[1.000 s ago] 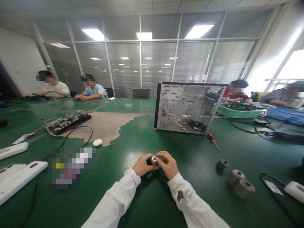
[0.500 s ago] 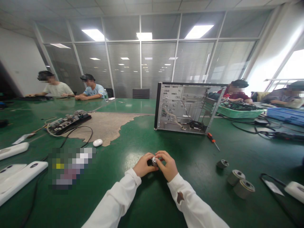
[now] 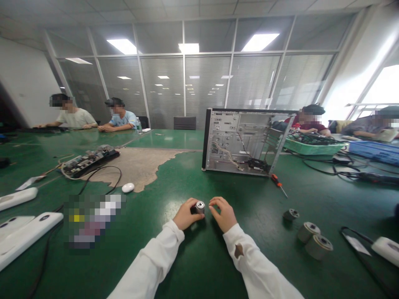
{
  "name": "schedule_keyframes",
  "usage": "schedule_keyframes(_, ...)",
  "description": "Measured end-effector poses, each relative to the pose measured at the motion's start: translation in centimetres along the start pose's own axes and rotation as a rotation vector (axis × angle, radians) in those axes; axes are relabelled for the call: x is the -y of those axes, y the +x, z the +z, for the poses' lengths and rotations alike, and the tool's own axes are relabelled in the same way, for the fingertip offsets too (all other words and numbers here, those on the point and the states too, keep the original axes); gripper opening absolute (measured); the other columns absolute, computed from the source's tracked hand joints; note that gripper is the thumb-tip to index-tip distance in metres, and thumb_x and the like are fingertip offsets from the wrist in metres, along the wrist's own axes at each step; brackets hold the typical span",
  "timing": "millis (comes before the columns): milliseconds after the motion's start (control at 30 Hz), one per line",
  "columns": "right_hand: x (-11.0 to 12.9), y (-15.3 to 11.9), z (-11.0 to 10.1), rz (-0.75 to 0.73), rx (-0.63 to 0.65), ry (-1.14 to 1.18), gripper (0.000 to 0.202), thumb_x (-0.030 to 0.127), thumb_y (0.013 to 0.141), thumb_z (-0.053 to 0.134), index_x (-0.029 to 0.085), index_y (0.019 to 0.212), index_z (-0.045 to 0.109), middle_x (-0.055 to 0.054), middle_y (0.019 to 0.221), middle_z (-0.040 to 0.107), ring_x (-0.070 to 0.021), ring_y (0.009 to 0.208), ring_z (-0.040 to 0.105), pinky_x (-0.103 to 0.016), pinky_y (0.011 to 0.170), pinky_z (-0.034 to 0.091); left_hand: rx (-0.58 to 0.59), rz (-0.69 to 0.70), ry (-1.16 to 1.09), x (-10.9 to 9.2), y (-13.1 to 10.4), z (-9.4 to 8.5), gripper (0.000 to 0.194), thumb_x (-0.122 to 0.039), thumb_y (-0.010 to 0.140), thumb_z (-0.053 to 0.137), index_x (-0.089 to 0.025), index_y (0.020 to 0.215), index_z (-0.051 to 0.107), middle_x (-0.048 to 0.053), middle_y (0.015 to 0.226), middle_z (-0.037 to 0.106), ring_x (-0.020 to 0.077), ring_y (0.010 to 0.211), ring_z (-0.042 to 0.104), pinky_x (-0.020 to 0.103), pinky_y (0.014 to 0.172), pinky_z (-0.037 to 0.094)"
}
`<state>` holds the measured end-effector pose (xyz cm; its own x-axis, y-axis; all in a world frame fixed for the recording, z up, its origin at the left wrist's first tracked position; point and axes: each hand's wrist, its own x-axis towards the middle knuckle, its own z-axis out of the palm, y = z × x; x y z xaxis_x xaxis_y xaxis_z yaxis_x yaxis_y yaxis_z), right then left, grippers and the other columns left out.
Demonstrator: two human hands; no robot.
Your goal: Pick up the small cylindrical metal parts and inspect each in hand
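Note:
My left hand [image 3: 187,214] is closed around a small shiny metal cylinder [image 3: 200,206], held upright just above or on the green tabletop. Dark holes show in its round top face. A short gap to the right of it is my right hand [image 3: 223,214], with thumb and forefinger curled in close to each other. Whatever may sit between those fingertips is too small to make out. Further right stand a small grey cylinder [image 3: 291,214] and two larger ones, a rear cylinder [image 3: 308,232] and a front cylinder [image 3: 319,247].
An open computer case [image 3: 240,141] stands ahead, with an orange-handled screwdriver [image 3: 277,181] beside it. A circuit assembly [image 3: 92,160], a white mouse [image 3: 128,187] and white power strips [image 3: 31,238] lie leftward. Baskets, cables and several seated people line the far sides.
My right hand has come off the metal cylinder and moved slightly right. The cylinder's top now shows in full, still in my left hand.

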<state>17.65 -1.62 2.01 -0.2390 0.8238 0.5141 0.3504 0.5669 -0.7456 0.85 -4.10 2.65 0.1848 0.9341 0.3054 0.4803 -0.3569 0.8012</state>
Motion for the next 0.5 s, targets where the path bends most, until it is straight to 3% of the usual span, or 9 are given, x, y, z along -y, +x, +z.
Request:
schedule_keyframes(200, -2.1, 0.1, -0.2, 0.039, 0.109, -0.272, 0.009, 0.019, 0.069, 0.049, 0.019, 0.067, 0.058, -0.006, 0.084, 0.057, -0.0188, 0.084, 0.05, -0.033, 0.077, 0.038, -0.093, -0.054, 0.026, 1.0, 0.2, -0.2, 0.029, -0.018, 0.058, 0.063, -0.015, 0.087, 0.057, 0.003, 0.084, 0.055, 0.0166, 0.083, 0.05, 0.028, 0.078, 0.038)
schedule_keyframes(500, -3.4, 0.3, -0.3, 0.061, 0.143, -0.234, 0.009, 0.018, 0.065, 0.051, 0.019, 0.065, 0.06, -0.006, 0.083, 0.058, -0.0184, 0.083, 0.052, -0.033, 0.077, 0.039, -0.13, -0.058, 0.007, 1.3, 0.2, -0.1, 0.03, -0.018, 0.058, 0.063, -0.015, 0.087, 0.058, 0.004, 0.085, 0.055, 0.017, 0.082, 0.052, 0.029, 0.076, 0.039)
